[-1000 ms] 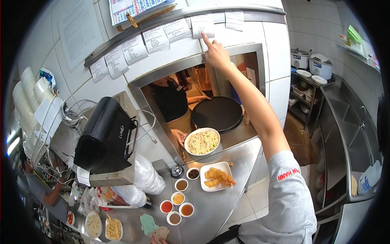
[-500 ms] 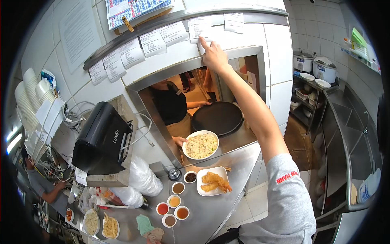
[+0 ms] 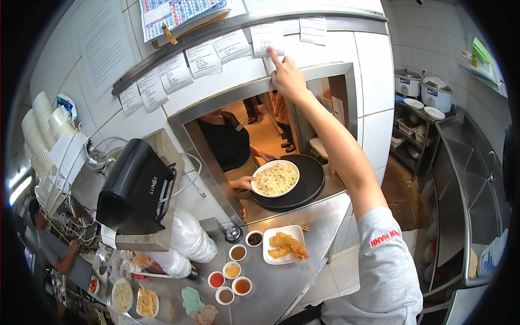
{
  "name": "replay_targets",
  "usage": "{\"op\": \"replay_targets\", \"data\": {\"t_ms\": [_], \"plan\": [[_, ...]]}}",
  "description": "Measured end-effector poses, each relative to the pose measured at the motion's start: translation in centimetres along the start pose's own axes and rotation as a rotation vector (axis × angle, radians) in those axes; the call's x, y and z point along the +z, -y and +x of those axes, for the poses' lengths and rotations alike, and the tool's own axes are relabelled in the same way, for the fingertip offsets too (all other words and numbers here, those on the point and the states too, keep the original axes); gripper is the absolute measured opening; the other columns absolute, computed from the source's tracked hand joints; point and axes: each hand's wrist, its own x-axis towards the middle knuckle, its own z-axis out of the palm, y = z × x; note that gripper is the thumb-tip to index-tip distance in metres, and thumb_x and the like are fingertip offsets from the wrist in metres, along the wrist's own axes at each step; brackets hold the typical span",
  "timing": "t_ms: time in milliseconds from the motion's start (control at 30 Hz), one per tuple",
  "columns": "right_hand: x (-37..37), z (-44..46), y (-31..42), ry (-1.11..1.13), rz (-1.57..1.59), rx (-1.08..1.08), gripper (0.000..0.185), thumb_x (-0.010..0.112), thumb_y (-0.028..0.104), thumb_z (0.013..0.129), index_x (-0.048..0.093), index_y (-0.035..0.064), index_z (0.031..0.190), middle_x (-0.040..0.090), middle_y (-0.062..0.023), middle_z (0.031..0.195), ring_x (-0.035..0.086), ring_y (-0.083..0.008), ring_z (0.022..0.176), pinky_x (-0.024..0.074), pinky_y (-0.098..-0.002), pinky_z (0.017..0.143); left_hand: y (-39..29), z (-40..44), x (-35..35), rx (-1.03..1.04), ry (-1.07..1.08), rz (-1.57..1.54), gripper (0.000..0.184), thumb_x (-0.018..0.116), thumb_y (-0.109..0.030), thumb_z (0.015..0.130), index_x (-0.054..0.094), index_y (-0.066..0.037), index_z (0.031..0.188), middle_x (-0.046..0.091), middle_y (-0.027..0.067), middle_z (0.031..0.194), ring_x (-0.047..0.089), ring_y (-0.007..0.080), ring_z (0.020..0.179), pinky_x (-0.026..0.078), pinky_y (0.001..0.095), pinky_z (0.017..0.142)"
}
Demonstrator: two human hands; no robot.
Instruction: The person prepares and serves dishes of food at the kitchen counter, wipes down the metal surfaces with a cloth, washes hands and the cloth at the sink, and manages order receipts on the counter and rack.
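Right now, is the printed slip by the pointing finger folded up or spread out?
Spread out: the printed slip hangs from the metal rail, its print showing.

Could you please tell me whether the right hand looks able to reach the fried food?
Probably yes: the right hand looks empty, pointing at a receipt, and nothing covers the fried food.

Right hand (image 3: 288, 77) pointing, index finger at order receipt (image 3: 267, 38). Co-worker's hand (image 3: 245, 183) grips bowl (image 3: 270, 195) of fried rice (image 3: 275, 179), overlapping black tray (image 3: 312, 181). Sauce cups (image 3: 242, 285), battered prawns (image 3: 287, 246) on counter (image 3: 271, 287).
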Motion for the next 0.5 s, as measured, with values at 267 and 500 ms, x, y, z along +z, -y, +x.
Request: {"op": "replay_targets", "data": {"t_ms": [267, 500], "plan": [[0.4, -2.2, -0.1, -0.144, -0.052, -0.208, 0.056, 0.049, 0.012, 0.076, 0.035, 0.0195, 0.129, 0.049, -0.0143, 0.089, 0.051, -0.0298, 0.083, 0.0477, -0.0384, 0.065, -0.3, 0.3, -0.1, -0.020, 0.011, -0.048, 0.049, 0.051, -0.020, 0.080, 0.036, 0.009, 0.117, 0.042, 0.0290, 0.112, 0.044, 0.0410, 0.099, 0.035, 0.0432, 0.088], [0.1, -1.4, 0.6, -0.062, -0.105, -0.129, 0.059, 0.048, 0.011, 0.078, 0.028, 0.0235, 0.133, 0.050, -0.0131, 0.090, 0.052, -0.0281, 0.087, 0.0475, -0.0389, 0.069, -0.3, 0.2, -1.7, 0.016, 0.029, -0.160, 0.057, 0.054, -0.025, 0.078, 0.034, 0.010, 0.119, 0.037, 0.0306, 0.118, 0.039, 0.0435, 0.104, 0.031, 0.0453, 0.091]]}}
